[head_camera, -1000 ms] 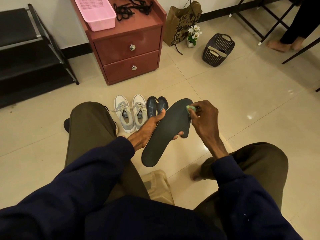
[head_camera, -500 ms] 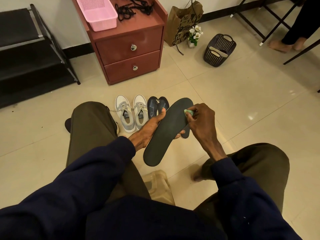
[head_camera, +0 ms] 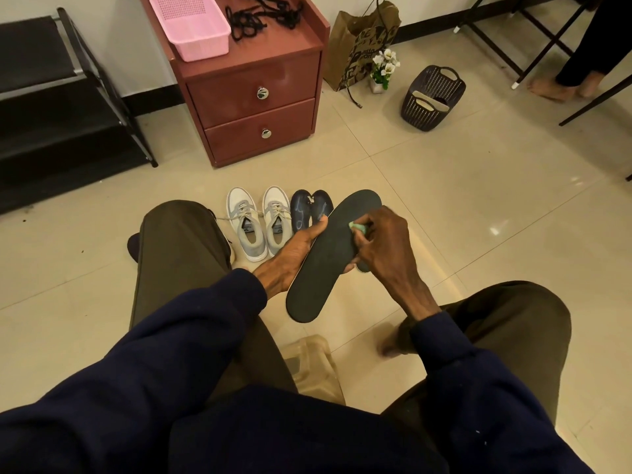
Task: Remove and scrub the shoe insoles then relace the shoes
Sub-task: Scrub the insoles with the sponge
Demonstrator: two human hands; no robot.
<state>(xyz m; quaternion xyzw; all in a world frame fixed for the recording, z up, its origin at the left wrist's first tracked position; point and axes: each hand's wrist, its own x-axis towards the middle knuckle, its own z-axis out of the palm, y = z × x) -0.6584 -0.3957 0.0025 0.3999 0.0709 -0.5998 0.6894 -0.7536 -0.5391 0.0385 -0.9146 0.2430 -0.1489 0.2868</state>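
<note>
The left hand grips a black insole above the floor, between the knees. The right hand pinches a small green scrubber in its fingers, against the insole's upper half. This looks like the scrubbing step, and strokes toward the heel seem due next. The grey shoes wait beyond.

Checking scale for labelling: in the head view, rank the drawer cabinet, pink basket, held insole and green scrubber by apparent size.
Largest: drawer cabinet.
Then held insole and pink basket, too close to rank: the insole is nearer the camera, the basket cut off by the frame.
Smallest: green scrubber.
</note>
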